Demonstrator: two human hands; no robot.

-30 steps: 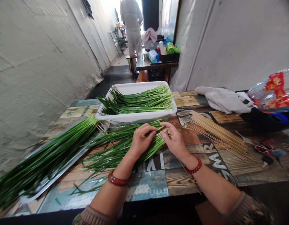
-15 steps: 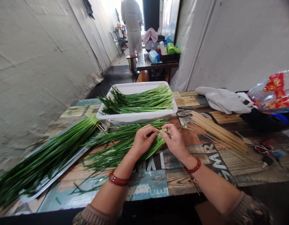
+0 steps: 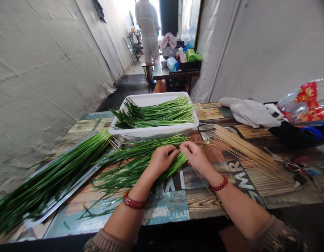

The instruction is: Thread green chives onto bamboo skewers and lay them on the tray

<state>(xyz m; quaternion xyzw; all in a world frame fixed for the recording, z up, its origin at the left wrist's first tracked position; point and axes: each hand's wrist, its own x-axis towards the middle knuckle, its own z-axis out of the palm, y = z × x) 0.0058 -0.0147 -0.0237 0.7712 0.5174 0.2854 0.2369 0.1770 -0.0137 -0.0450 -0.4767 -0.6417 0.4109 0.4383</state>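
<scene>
Loose garlic chives (image 3: 135, 168) lie in a spread pile on the table in front of me. My left hand (image 3: 163, 159) is closed over their pale stem ends, thumb and forefinger pinching the stems. Close beside it, my right hand (image 3: 195, 155) pinches at the same stem ends; its fingertips nearly meet the left's. Exactly which stems are gripped is too small to see. Thin bamboo skewers (image 3: 220, 202) stick out below my right wrist towards the table's front edge; whether that hand holds them, I cannot tell.
A white plastic tub (image 3: 151, 131) of chives stands behind the pile. On the left, a metal tray (image 3: 43, 218) carries a large chive bundle (image 3: 59, 178). Bamboo skewers (image 3: 243, 150), scissors (image 3: 290, 164) and a white cap (image 3: 253, 112) lie right. A person (image 3: 147, 31) stands far back.
Both hands have shifted slightly down, and the fingertips have drawn a little apart. More of the skewers below my right hand shows, their lower ends a little further right.
</scene>
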